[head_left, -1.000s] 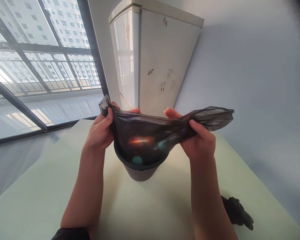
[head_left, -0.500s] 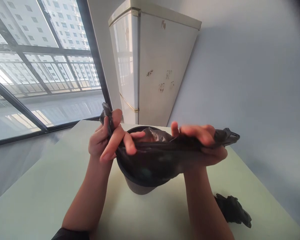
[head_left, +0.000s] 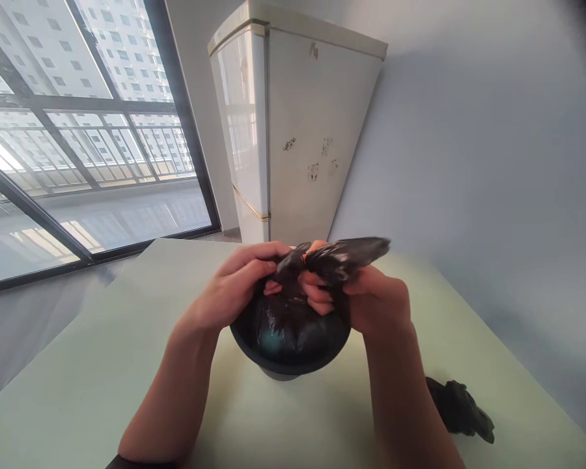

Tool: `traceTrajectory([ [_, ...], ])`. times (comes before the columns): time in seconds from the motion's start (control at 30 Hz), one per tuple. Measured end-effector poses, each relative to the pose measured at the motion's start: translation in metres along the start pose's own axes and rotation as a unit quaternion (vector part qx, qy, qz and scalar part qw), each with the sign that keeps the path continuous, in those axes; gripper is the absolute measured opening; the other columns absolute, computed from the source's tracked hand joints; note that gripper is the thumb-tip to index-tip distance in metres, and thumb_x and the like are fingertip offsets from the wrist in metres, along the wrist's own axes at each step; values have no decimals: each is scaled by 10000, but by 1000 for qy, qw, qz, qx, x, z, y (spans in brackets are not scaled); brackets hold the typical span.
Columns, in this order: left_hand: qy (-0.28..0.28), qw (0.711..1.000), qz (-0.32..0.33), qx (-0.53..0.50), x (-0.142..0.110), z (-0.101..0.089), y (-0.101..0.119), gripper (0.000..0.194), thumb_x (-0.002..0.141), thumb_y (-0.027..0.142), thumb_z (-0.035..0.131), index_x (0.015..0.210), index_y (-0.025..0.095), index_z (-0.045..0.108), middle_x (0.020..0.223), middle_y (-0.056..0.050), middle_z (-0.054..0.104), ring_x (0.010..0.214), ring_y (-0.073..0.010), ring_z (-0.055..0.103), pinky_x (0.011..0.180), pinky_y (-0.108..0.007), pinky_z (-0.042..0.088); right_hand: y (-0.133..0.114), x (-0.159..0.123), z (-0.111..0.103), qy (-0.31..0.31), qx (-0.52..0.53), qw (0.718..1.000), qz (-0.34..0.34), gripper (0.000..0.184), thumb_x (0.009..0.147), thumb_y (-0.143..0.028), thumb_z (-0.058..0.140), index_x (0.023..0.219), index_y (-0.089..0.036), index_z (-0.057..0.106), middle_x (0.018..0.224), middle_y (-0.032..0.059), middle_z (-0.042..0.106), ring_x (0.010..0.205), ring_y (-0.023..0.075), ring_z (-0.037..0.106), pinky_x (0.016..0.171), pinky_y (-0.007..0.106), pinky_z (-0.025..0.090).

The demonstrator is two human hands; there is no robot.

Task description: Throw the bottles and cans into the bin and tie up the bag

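A black plastic bag (head_left: 293,319) sits inside a small dark round bin (head_left: 293,365) on a pale green table (head_left: 78,391). My left hand (head_left: 234,286) and my right hand (head_left: 371,299) meet above the bin, both closed on the bag's gathered top. A twisted end of the bag (head_left: 351,251) sticks out to the right over my right hand. Something bluish shows faintly through the plastic inside the bin.
A crumpled black bag (head_left: 461,407) lies on the table at the right, near my right forearm. A white fridge (head_left: 288,130) stands behind the table against a grey wall. Large windows (head_left: 78,130) fill the left side.
My hands have come together from wide apart. The bag's mouth, stretched open above the bin before, is now bunched and twisted between them and sits lower.
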State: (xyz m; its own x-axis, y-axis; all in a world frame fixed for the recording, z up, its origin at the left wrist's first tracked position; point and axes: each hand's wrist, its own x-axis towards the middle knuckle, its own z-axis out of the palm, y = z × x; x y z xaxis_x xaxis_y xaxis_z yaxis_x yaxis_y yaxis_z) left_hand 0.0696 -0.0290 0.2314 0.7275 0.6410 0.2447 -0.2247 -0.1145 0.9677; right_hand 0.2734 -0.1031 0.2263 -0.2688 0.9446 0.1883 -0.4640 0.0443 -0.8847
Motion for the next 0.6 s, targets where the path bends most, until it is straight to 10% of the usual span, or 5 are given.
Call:
traceTrajectory([
  [0.2, 40, 999, 26, 6, 0, 2, -2, 381, 921, 381, 790, 1253, 233, 677, 722, -4, 667, 638, -153, 641, 615, -266, 535, 8, 5, 9, 179, -45, 982, -45, 239, 893, -351, 758, 918, -238, 549, 685, -36, 467, 583, 115, 391, 526, 250, 323],
  [0.33, 34, 999, 17, 34, -1, 3, -1, 259, 914, 369, 797, 1088, 178, 772, 900, -91, 776, 735, -186, 729, 640, -270, 591, 11, 7, 7, 249, -44, 964, -84, 352, 858, -310, 824, 1090, -283, 560, 706, -62, 530, 553, 99, 435, 504, 224, 363],
  [0.5, 6, 987, 64, 144, -3, 6, 2, 114, 907, 286, 778, 862, 207, 846, 1421, -140, 688, 982, -261, 766, 732, -320, 639, 10, 4, 8, 235, -130, 961, -70, 348, 869, -406, 837, 1008, -260, 554, 749, -47, 617, 554, 107, 502, 490, 224, 402],
  [0.6, -43, 985, 60, 158, -4, 8, 4, 87, 894, 243, 777, 873, 224, 860, 1405, -122, 697, 1064, -281, 754, 795, -338, 646, 9, 2, 16, 142, -213, 965, -53, 310, 839, -301, 854, 896, -226, 558, 853, -13, 677, 723, 143, 620, 636, 251, 504],
])
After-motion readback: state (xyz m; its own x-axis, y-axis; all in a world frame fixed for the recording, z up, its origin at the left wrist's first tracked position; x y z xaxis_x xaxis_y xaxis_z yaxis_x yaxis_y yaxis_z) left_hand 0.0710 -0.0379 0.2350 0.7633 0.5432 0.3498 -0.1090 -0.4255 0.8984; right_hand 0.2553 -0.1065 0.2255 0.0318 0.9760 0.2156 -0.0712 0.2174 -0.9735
